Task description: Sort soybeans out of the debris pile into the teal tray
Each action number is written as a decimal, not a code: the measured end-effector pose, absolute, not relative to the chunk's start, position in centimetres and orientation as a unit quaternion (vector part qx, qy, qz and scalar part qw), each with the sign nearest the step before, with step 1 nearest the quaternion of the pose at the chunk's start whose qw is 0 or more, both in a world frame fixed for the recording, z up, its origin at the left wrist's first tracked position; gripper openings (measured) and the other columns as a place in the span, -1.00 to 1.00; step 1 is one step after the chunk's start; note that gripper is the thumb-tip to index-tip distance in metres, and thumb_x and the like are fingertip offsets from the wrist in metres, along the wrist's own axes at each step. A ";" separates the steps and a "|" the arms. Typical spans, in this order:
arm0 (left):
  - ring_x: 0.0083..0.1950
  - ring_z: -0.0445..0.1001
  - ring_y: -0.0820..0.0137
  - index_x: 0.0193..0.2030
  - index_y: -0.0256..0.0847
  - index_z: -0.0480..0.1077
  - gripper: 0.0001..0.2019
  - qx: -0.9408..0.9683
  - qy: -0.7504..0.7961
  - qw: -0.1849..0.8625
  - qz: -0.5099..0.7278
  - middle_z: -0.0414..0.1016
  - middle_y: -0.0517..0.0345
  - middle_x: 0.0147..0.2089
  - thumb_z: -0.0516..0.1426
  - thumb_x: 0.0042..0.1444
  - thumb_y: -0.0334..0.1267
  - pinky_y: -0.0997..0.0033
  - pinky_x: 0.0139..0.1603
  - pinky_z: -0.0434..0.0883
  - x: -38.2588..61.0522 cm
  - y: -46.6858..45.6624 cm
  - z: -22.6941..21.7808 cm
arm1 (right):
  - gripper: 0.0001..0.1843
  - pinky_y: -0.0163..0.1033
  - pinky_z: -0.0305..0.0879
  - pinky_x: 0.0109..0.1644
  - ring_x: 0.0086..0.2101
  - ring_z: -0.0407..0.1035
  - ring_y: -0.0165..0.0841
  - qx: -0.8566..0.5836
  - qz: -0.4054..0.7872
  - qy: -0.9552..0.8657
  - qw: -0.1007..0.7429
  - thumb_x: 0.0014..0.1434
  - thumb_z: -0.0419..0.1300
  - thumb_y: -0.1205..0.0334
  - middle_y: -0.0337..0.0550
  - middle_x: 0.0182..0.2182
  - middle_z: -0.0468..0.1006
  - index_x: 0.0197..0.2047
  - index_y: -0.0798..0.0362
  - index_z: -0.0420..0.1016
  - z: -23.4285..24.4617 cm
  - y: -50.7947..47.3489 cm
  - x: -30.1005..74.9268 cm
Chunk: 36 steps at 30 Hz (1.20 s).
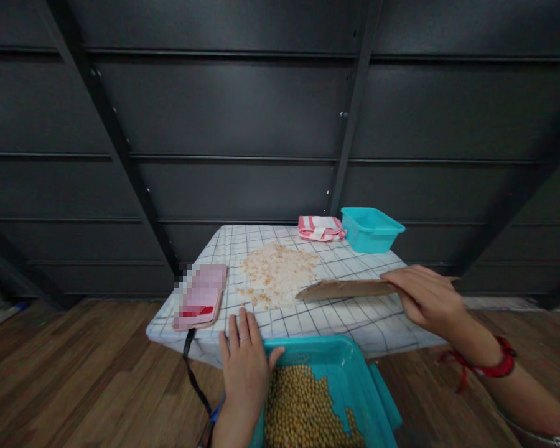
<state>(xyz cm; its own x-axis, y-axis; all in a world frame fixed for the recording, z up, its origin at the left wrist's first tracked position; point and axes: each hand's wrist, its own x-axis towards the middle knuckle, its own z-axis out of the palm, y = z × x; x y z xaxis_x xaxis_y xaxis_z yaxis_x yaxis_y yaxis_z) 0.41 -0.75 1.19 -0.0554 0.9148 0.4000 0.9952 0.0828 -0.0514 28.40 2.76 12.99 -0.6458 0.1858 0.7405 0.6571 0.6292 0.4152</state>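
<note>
My right hand (424, 295) grips a long strip of brown cardboard (345, 289) by its right end, just above the checked tablecloth (350, 316). The strip's left tip touches or nearly touches a spread pile of pale grains (280, 274) mixed with yellowish ones. At the near edge of the table, my left hand (244, 358) lies with its fingers stretched out on the cloth and its thumb at the rim of a turquoise bin (354, 367). Many round greenish-brown beans (303, 404) fill much of that bin, which the frame cuts off below.
A pink phone (208, 287), partly pixelated, lies at the table's left, with a black strap (191, 373) hanging down. At the far right stand a folded red-and-white striped cloth (321, 228) and a smaller turquoise bin (371, 233). Behind rises a dark panelled wall (233, 106).
</note>
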 end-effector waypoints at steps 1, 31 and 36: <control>0.20 0.09 -0.03 0.12 -0.48 0.13 -0.29 -0.666 -0.718 0.163 -0.119 0.13 -0.29 0.20 -0.04 -0.03 0.10 -0.08 0.12 0.11 0.5 -0.8 1.3 | -0.65 -0.24 0.33 -0.31 -0.41 0.37 -0.36 -0.242 -0.340 -0.846 0.333 -0.04 -0.07 0.60 -0.11 -0.44 0.48 -0.21 0.12 0.31 13.0 2.2 28.1; 0.19 0.10 -0.02 0.13 -0.46 0.12 -0.29 -0.667 -0.714 0.175 -0.117 0.13 -0.28 0.20 -0.09 -0.01 0.12 -0.09 0.11 0.13 0.3 -0.8 1.1 | -0.63 -0.24 0.29 -0.32 -0.38 0.34 -0.36 -0.224 -0.351 -0.861 0.292 -0.06 -0.11 0.63 -0.08 -0.43 0.49 -0.23 0.16 0.33 11.1 3.0 25.3; 0.19 0.10 -0.02 0.12 -0.44 0.14 -0.29 -0.666 -0.716 0.175 -0.113 0.14 -0.25 0.20 -0.06 -0.02 0.12 -0.08 0.12 0.13 0.3 -0.7 1.0 | -0.58 -0.23 0.30 -0.36 -0.41 0.36 -0.36 -0.211 -0.382 -0.843 0.313 -0.06 -0.13 0.60 -0.09 -0.45 0.49 -0.16 0.15 0.32 11.4 5.2 25.6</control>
